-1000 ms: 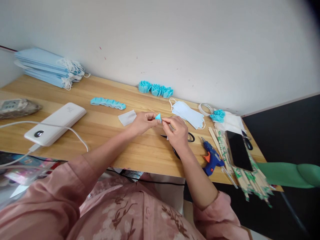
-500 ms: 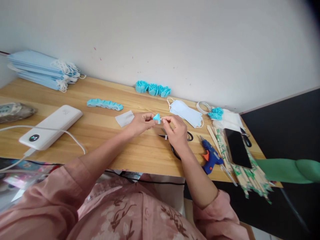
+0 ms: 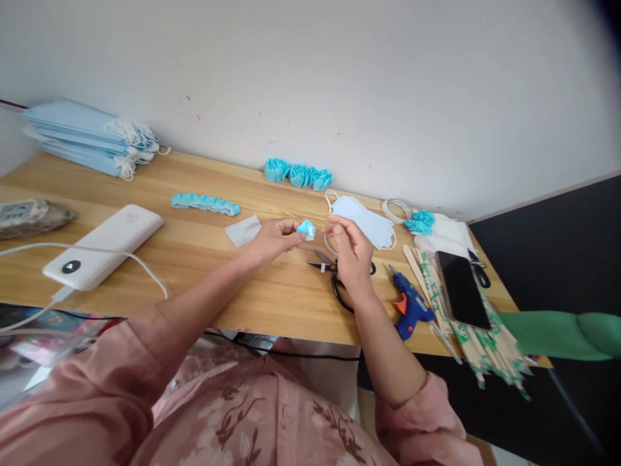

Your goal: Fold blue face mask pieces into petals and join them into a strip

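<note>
The left hand [image 3: 274, 238] holds a small blue folded piece [image 3: 306, 228] in a narrow grip between thumb and fingertips, lifted just above the tabletop [image 3: 204, 259], probably so both hands can work it freely. The right hand [image 3: 352, 249] hovers just beside the piece, fingers curled toward it; whether it pinches a thread or a corner is too small to tell. Scissors [image 3: 334, 275] lie directly beneath the right hand, and a blue glue gun [image 3: 411, 304] rests just to their right, both within easy reach. A light blue face mask [image 3: 363, 220] lies behind the hands, with a white scrap [image 3: 244, 230] beside the left hand. Finished-looking ruffled blue pieces [image 3: 298, 175] sit against the wall, out of the way, and a ruffled strip [image 3: 204, 202] lies farther left. A stack of masks [image 3: 82, 136] sits in the far left corner.
</note>
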`<state>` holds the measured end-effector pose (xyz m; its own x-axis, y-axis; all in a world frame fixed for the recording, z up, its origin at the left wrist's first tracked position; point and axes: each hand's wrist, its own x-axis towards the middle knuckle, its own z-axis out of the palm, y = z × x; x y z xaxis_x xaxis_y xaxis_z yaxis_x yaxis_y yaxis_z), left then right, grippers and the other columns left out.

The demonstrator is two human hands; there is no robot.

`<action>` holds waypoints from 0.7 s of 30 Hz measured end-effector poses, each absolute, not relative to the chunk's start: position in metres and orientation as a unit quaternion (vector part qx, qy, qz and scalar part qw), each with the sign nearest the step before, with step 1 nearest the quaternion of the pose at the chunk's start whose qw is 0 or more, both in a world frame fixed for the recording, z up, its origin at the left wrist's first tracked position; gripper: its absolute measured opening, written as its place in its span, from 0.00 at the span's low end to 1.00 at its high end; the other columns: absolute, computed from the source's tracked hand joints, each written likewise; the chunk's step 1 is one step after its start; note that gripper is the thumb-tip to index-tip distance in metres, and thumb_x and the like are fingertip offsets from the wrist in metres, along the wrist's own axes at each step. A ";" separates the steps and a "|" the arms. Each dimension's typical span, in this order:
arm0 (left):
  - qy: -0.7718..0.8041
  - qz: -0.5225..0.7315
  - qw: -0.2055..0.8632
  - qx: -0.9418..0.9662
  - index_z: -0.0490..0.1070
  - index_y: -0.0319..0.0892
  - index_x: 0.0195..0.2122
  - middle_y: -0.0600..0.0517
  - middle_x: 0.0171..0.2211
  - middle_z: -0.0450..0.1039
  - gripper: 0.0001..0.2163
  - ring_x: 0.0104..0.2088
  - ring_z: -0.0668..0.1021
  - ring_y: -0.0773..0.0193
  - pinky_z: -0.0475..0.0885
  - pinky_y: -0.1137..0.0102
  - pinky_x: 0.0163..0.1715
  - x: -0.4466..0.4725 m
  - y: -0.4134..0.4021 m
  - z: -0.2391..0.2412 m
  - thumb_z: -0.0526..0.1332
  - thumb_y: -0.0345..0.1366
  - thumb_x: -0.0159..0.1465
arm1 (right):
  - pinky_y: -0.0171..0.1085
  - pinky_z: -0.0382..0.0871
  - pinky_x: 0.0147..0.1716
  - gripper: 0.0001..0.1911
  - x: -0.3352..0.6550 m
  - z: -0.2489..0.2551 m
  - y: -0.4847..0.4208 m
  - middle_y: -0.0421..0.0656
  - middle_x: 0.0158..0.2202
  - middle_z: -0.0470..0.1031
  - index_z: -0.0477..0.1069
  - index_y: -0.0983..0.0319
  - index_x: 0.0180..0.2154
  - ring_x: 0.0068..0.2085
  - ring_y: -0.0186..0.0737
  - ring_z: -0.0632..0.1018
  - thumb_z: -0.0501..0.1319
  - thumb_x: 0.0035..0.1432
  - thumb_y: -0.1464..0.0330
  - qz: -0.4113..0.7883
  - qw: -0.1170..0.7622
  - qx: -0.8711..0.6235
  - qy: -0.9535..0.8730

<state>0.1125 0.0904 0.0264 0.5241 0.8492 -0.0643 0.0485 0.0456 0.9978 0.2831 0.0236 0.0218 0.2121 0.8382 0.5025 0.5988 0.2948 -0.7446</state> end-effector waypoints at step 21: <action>0.343 0.381 0.641 0.571 0.68 0.41 0.26 0.56 0.22 0.67 0.14 0.21 0.65 0.73 0.62 0.73 0.25 0.112 0.095 0.022 0.68 0.46 0.51 | 0.38 0.73 0.40 0.09 0.258 0.064 -0.042 0.40 0.36 0.81 0.75 0.56 0.37 0.38 0.37 0.80 0.56 0.64 0.73 0.115 0.366 -0.514 -0.767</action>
<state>0.1121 0.0948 0.0222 0.4740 0.8805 -0.0037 -0.0976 0.0568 0.9936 0.2585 -0.0422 0.0639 -0.2032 0.8730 0.4434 0.7041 0.4450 -0.5534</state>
